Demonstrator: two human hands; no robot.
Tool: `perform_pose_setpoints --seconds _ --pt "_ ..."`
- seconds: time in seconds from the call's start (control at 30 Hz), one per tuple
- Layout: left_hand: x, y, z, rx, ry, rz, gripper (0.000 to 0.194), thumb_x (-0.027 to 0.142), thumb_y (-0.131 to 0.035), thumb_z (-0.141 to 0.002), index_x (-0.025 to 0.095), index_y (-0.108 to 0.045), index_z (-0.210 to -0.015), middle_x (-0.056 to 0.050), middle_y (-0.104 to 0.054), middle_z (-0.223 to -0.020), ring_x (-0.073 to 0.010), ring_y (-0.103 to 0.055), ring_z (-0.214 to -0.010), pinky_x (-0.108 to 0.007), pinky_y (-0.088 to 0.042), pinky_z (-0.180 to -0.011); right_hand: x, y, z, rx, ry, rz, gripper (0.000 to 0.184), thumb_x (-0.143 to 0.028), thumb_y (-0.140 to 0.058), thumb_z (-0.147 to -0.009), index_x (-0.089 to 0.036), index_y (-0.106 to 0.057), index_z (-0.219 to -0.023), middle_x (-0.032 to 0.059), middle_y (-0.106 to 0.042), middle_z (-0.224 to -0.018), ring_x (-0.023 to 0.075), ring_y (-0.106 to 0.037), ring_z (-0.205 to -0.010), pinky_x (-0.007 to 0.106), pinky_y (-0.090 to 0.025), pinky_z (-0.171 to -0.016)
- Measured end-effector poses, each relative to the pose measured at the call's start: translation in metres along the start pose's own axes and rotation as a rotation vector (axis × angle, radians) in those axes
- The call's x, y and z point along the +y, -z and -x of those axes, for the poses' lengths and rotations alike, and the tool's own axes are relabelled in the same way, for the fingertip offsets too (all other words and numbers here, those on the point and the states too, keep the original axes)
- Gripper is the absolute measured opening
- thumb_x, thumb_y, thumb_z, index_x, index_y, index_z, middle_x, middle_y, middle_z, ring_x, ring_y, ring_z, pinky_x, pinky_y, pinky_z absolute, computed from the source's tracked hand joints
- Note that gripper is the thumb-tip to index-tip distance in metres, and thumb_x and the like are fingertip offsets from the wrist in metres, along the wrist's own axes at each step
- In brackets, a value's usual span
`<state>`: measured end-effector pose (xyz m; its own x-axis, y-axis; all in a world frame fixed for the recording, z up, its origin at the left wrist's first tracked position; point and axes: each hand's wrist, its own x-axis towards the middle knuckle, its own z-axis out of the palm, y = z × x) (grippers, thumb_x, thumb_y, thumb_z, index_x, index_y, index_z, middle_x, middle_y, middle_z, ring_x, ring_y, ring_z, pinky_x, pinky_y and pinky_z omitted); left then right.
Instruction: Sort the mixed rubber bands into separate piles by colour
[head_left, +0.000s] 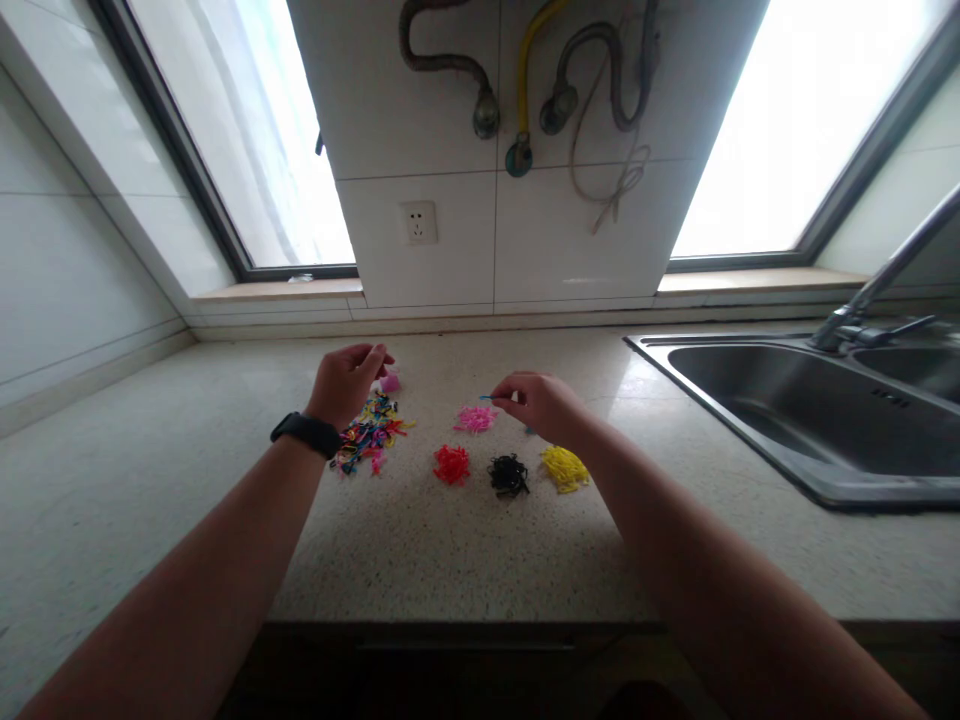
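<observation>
Pinched a blue piece (pixel 486 398) by one end in right grip (pixel 534 394), so risked dropping it onto the pink pile (pixel 475 419); couldn't tell left grip (pixel 349 378) open or closed.

The right hand (pixel 534 393) partly hides something blue (pixel 529 430), too small to tell.

**Pinching a blue piece (pixel 487 397) above the counter (pixel 390 560)**

Holds it in the right hand (pixel 531 396), near a pink pile (pixel 475 419). Curls the left hand (pixel 351 378), a black band (pixel 307 433) on its wrist, near a mixed-colour pile (pixel 369 436); cannot tell whether gripping anything. Includes red (pixel 451 465), black (pixel 509 475) and yellow piles (pixel 564 468) nearer the front, a sink (pixel 750 395) at right.
</observation>
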<state>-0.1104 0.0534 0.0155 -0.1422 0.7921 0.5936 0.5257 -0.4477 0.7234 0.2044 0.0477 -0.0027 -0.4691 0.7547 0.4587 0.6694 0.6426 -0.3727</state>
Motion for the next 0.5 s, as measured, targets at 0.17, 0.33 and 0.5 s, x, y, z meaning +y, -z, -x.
perform_pose_setpoints --seconds 0.17,0.33,0.5 --pt "-0.01 0.021 0.016 0.128 0.007 0.036 0.032 0.04 -0.058 -0.09 0.017 -0.075 -0.075 -0.003 -0.064 -0.061 -0.0131 -0.055 -0.054 -0.024 -0.042 -0.049 0.001 0.012 0.007 -0.02 -0.013 0.135 0.017 -0.029 -0.06 -0.094 -0.024 -0.075 -0.1 0.0016 -0.074 -0.093 0.0161 -0.064 -0.082 0.027 -0.042 -0.074" --pt "-0.033 0.032 0.017 0.036 0.03 -0.082 0.028 0.038 -0.061 -0.086 0.019 -0.076 -0.072 -0.002 -0.061 -0.057 -0.0147 -0.055 -0.054 -0.025 -0.043 -0.051 0.009 0.018 0.014 0.0 -0.032 0.092 0.016 -0.03 -0.061 -0.093 -0.023 -0.074 -0.097 0.002 -0.072 -0.088 0.0154 -0.062 -0.077 0.027 -0.042 -0.072" --pt "-0.047 0.036 0.009 0.065 0.085 0.053 0.028 0.038 -0.062 -0.085 0.018 -0.076 -0.072 -0.003 -0.06 -0.059 -0.0136 -0.053 -0.054 -0.024 -0.043 -0.051 0.017 0.017 0.016 0.03 -0.033 0.018 0.016 -0.03 -0.062 -0.093 -0.021 -0.075 -0.097 0.0021 -0.07 -0.084 0.0141 -0.059 -0.07 0.028 -0.042 -0.069"
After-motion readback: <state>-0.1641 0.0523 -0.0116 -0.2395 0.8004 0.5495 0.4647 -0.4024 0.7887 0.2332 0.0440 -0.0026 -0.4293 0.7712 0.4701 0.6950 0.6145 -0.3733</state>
